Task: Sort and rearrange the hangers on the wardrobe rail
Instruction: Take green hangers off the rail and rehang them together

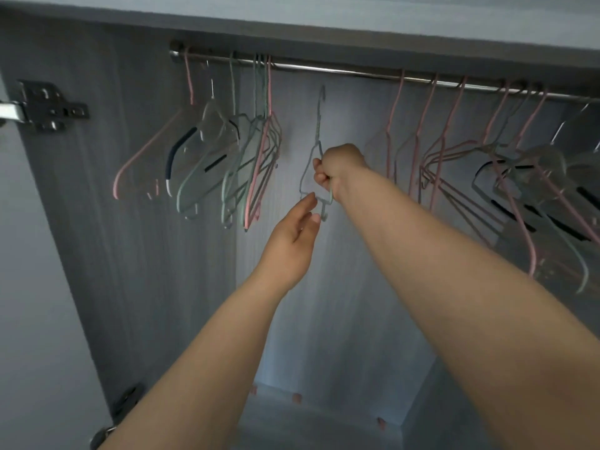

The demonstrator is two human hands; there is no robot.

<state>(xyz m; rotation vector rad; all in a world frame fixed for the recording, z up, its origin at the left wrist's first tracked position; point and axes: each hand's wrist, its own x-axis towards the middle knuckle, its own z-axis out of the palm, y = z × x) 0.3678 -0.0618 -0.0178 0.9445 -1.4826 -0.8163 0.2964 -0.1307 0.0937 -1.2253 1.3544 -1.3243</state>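
A metal rail [341,71] runs across the top of the wardrobe. My right hand [341,170] grips a thin green wire hanger [308,170], held off the rail below it, its hook [321,95] pointing up. My left hand [292,241] reaches up with fingers straight, its fingertips touching the hanger's lower end. On the rail's left part hangs a bunch of pink, clear and green hangers [227,157]. Pink hangers [431,151] hang right of the middle, and a crowded mix of clear, pink and green hangers [535,190] fills the far right.
The wardrobe's grey back panel [341,287] lies behind my arms. A metal door hinge [48,107] is fixed on the left side wall, another hinge [126,401] lower down. The rail is bare between the left bunch and the pink hangers.
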